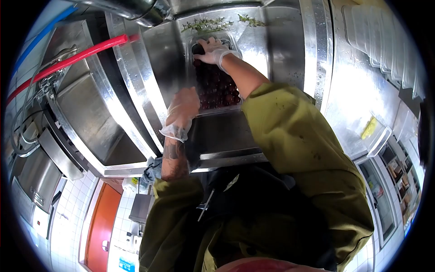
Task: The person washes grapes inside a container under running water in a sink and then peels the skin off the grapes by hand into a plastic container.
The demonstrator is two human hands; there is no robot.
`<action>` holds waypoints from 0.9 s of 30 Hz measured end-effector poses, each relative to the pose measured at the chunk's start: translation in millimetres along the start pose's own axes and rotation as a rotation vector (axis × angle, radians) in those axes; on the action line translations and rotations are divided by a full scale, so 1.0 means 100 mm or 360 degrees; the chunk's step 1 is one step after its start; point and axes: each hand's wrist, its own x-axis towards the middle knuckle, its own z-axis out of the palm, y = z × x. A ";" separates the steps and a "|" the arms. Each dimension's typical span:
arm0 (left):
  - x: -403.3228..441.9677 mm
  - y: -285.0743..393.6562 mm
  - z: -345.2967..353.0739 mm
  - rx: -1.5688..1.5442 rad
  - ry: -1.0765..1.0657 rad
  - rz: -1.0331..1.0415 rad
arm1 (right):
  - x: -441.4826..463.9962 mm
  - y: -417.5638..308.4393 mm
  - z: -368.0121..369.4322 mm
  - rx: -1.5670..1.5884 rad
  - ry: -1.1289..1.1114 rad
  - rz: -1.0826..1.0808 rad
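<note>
A clear plastic container [237, 46] full of dark red grapes [219, 88] sits in the steel sink. My right hand [213, 52], in a see-through glove, reaches over its far end. The thumb and fingers there are apart, with the fingertips down among the grapes. My left hand [182, 109], gloved too, is at the container's near left side, its fingers together and curled at the wall. Part of those fingers is hidden by the back of the hand. Bare green stems [206, 25] lie beyond the container, with a smaller stem piece [250, 20] to their right.
A metal pipe [136, 11] hangs over the sink's far left. A second basin [97, 113] is on the left, with a red hose [81, 59] across it. Stacked clear containers [376, 41] and a yellow object [369, 128] are on the right-hand counter.
</note>
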 end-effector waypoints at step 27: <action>-0.22 0.31 -0.15 0.0402 0.0149 0.0339 | -0.06 0.32 0.32 0.0299 -0.0003 0.0143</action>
